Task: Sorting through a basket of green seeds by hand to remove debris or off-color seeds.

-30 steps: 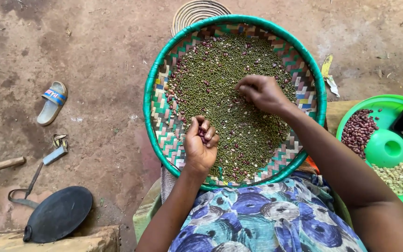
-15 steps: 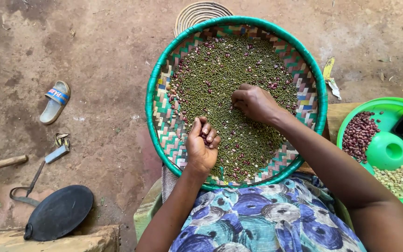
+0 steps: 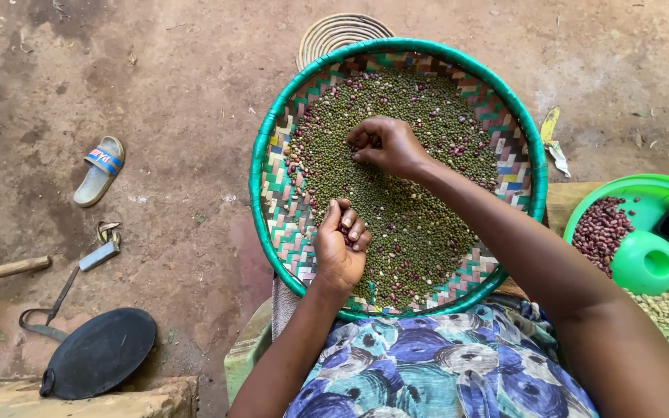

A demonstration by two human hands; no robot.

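A round woven tray with a green rim rests on my lap, covered with small green grains mixed with dark red beans. My left hand hovers over the tray's near left side, palm up and fingers curled around a few dark red beans. My right hand reaches to the tray's middle, fingertips pinched together down on the grains; whether it holds a bean I cannot tell.
At the right stands a green plastic bowl holding red beans, pale beans and a small green cup. On the dirt floor lie sandals, a black round pan, a wooden handle and a coiled mat.
My right hand has moved left across the tray toward its middle. My left hand stays cupped around the red beans in about the same place.
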